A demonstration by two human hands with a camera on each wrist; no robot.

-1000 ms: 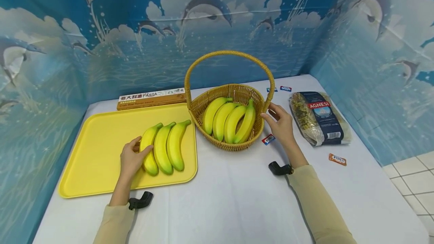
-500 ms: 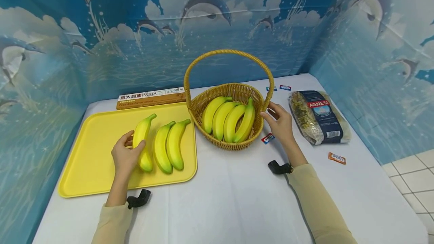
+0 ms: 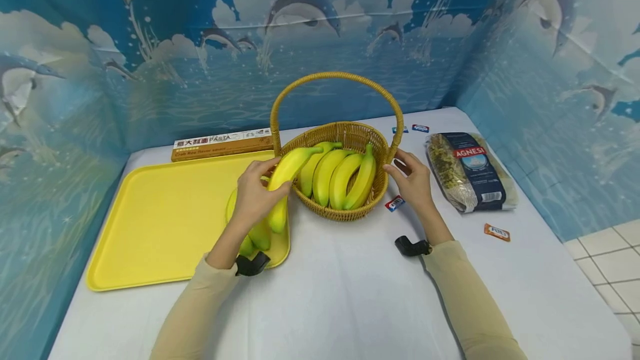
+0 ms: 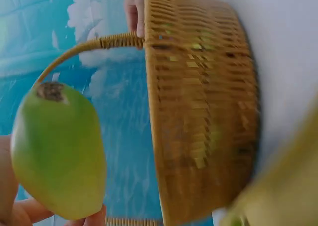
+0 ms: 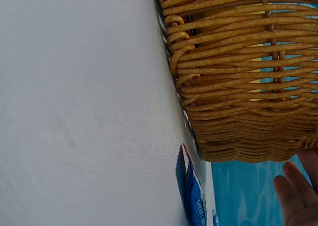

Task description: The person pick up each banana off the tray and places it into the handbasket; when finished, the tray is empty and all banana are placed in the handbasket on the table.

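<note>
Head cam high, looking down — wrist cams close; all share basket (image 3: 345,182).

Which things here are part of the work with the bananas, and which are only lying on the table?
In use: left hand gripping a banana; basket, steadied by right hand; yellow tray.

Lying about: pasta box, pasta bag, small sachets.

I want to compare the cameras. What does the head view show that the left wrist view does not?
Only the head view shows the flat yellow plastic tray, the long brown pasta box and the dark pasta bag. Only the left wrist view shows the brown tip of the held yellow-green banana. Both show the woven wicker basket and the left hand gripping that banana.
</note>
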